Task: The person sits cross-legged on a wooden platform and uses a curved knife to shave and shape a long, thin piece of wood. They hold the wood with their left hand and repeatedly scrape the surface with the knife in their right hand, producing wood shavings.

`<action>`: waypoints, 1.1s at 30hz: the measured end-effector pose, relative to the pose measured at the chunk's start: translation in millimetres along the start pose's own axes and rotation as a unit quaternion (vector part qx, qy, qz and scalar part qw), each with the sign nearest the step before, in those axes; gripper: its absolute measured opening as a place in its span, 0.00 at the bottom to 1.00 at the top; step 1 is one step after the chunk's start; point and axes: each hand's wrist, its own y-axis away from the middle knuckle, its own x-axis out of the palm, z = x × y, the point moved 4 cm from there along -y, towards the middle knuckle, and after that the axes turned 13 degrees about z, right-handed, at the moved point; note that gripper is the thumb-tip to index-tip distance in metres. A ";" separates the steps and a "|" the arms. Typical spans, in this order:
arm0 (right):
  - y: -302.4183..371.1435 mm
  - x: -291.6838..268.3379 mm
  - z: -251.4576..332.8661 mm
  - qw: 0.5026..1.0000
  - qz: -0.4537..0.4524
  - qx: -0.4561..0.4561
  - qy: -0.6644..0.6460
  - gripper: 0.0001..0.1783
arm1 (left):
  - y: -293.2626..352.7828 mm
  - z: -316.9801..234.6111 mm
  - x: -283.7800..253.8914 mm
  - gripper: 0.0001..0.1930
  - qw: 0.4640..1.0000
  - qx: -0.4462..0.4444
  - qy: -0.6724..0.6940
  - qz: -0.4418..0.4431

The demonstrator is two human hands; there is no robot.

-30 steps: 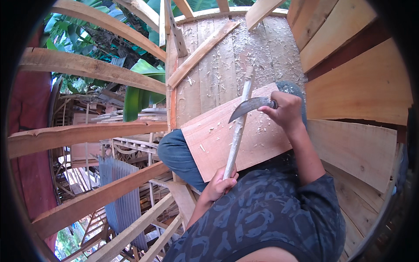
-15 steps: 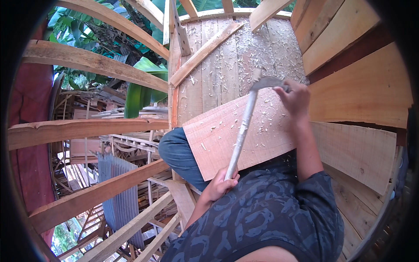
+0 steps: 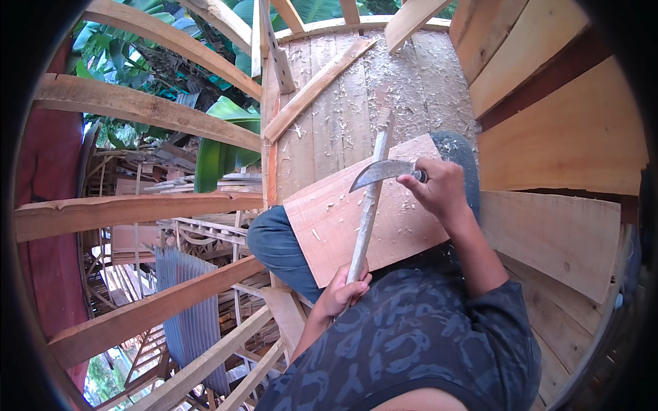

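My left hand (image 3: 346, 291) is closed around the near end of a pale wooden stick (image 3: 368, 222), close to my body. The stick slants up and away over a flat wooden board (image 3: 319, 229) that lies across my lap. In my right hand (image 3: 440, 188) is the dark handle of a curved knife (image 3: 378, 172). Its hooked blade points left and crosses the stick in its upper half; whether the edge bites into the wood I cannot tell. Small wood shavings (image 3: 331, 205) are scattered on the board.
Beyond the board, a plank floor (image 3: 329, 89) is strewn with shavings, with a loose batten (image 3: 319, 89) lying slantwise. Wide planks (image 3: 562, 130) form a wall on the right. At left, open timber ribs (image 3: 137, 212) leave gaps above a lower area with a corrugated sheet (image 3: 188, 308).
My right hand has brought the knife nearer to me and left, down from the stick's far end. The stick's far end has swung slightly left. My left hand keeps its grip.
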 end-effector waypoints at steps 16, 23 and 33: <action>-2.7 18.5 -10.4 0.990 0.077 0.021 -0.112 0.35 | 1.2 7.0 -3.4 0.15 0.999 0.026 0.044 0.016; -9.9 -2.3 -14.3 0.994 -0.069 -0.069 0.055 0.38 | 1.6 2.5 10.2 0.17 0.994 0.002 0.092 0.056; -26.8 -8.1 -41.9 0.996 -0.056 0.061 -0.035 0.39 | -3.3 6.7 4.5 0.19 0.997 -0.010 0.072 0.023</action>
